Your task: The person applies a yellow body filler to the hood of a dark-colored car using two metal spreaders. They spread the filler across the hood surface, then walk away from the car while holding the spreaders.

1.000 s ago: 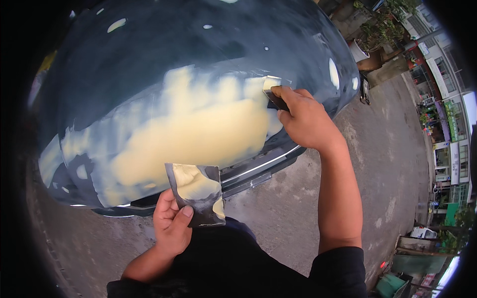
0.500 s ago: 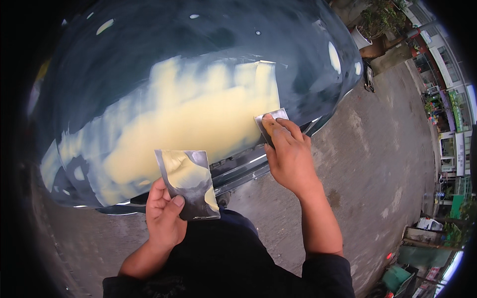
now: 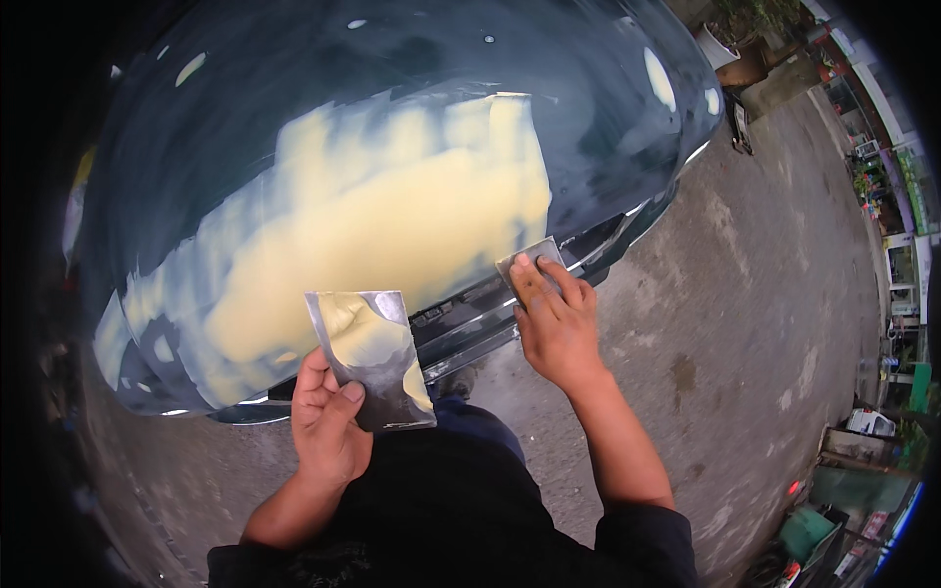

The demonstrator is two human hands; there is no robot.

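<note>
A dark blue-grey car panel [image 3: 412, 69] curves across the upper part of the view. Cream-coloured filler paste [image 3: 363, 235] is spread over it, thick in the middle and thin and streaky toward its edges. My left hand [image 3: 328, 412] grips a flat metal plate [image 3: 392, 392] that carries cream paste, thumb on top and fingers beneath. My right hand [image 3: 557, 323] is closed on a thin metal spreader [image 3: 529, 257], its fingers pressed on the upper face. The spreader is at the panel's lower edge, just below the right end of the paste.
Along the panel's lower edge runs a dark gap with trim [image 3: 470, 338]. Concrete ground [image 3: 716, 323] stretches to the right. A potted plant [image 3: 720, 44] stands at the upper right, and a green box [image 3: 809, 534] with other clutter lies at the lower right.
My right hand has drawn the spreader a little down toward me, off the paste's right edge. The left hand and its plate have barely moved. The view has shifted slightly.
</note>
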